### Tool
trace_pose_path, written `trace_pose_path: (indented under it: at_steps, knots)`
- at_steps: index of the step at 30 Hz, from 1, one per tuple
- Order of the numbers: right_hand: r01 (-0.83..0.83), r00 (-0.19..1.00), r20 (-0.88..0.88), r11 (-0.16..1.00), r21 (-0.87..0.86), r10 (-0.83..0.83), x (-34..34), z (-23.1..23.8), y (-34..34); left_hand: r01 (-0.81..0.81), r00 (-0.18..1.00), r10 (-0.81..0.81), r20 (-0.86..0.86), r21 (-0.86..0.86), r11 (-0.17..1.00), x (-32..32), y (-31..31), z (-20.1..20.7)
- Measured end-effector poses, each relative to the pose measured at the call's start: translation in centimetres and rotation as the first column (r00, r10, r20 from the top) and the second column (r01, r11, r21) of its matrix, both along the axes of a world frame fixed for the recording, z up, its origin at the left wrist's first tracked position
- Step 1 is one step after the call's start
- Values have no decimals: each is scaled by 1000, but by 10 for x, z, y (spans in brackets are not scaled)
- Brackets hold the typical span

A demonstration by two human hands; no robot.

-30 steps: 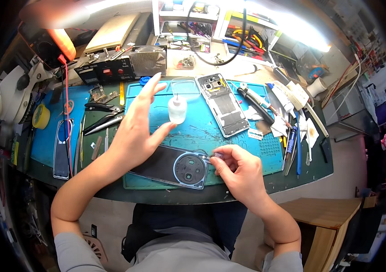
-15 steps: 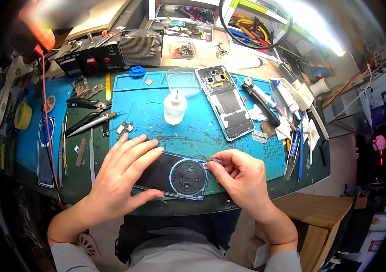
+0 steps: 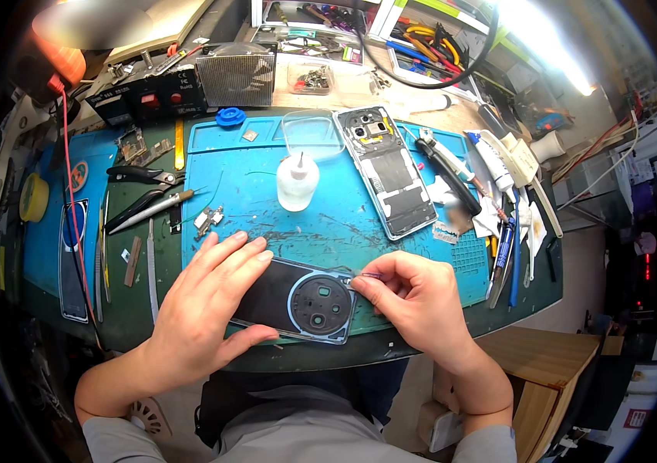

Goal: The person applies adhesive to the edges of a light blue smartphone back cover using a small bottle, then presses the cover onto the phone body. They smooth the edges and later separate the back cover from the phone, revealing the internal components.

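The left hand (image 3: 205, 309) lies flat with fingers spread on the dark phone back cover (image 3: 298, 302), pinning it at the near edge of the blue work mat (image 3: 328, 224). The right hand (image 3: 413, 301) pinches thin tweezers (image 3: 367, 275) between thumb and forefinger, tips at the cover's upper right corner beside the round camera ring (image 3: 321, 302). A white dropper bottle (image 3: 296, 181) stands mid-mat; an opened phone body (image 3: 390, 174) lies toward the far right corner.

Cluttered bench (image 3: 498, 324) w/ bright strip light (image 3: 544, 46), wooden cabinet (image 3: 552, 370) below.
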State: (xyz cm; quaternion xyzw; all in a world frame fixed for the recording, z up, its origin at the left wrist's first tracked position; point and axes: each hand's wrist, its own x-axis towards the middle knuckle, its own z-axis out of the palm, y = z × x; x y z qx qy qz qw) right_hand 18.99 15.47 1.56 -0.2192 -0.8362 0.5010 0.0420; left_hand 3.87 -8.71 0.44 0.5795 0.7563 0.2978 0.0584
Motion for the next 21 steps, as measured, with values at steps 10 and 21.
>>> trace_pose_path:
  at_steps: [10, 21]
  knots:
    - [-116, 993, 6, 990, 75, 115, -5, 7, 6, -20, 1000, 20, -21, -15, 1000, 4, 0, 1]
    - [-192, 981, 45, 975, 116, 188, -7, 12, 12, -17, 997, 12, -81, -61, 998, 8, 1, 3]
